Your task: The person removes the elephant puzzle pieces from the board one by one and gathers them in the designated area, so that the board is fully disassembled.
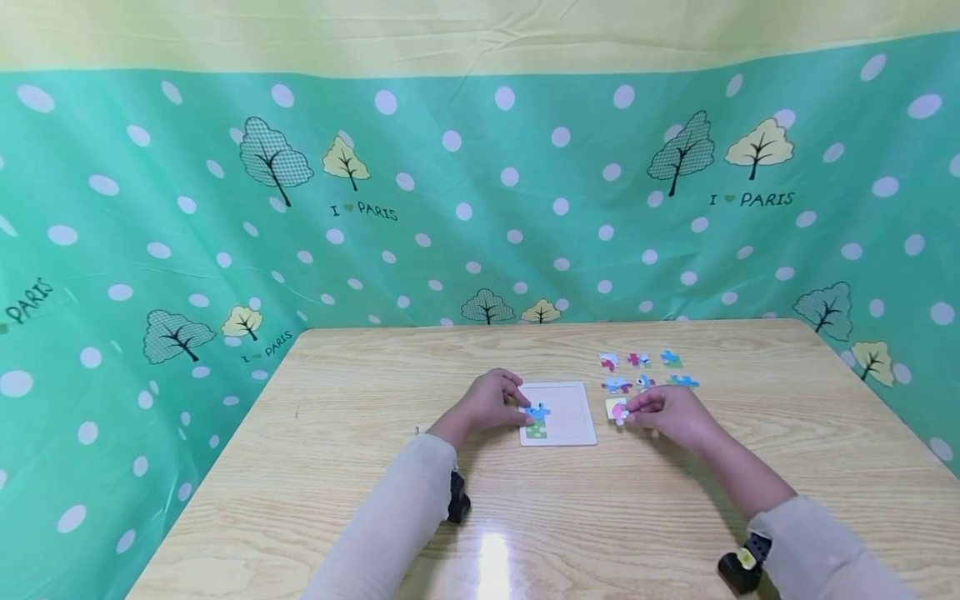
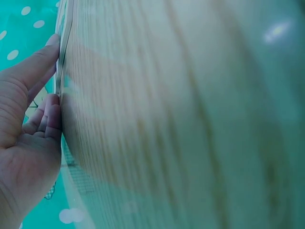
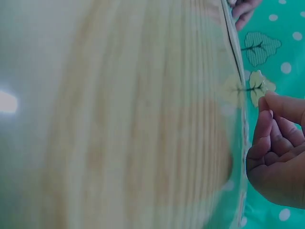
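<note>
A white square puzzle tray (image 1: 572,414) lies on the table. Along its left side sit a blue puzzle piece (image 1: 538,411) and, below that, a green one with pale spots (image 1: 536,432). My left hand (image 1: 491,402) rests at the tray's left edge, thumb and fingers spread beside these pieces; the left wrist view shows the fingertips (image 2: 53,40) touching the tray's edge. To the right of the tray, my right hand (image 1: 678,414) pinches a yellow, pink and white puzzle piece (image 1: 617,411) between thumb and forefinger. That piece appears edge-on, raised off the table, in the right wrist view.
Several loose puzzle pieces (image 1: 617,385) lie in two rows beyond my right hand, including a blue and green one (image 1: 671,359). A green dotted curtain (image 1: 420,200) hangs behind the wooden table (image 1: 360,392).
</note>
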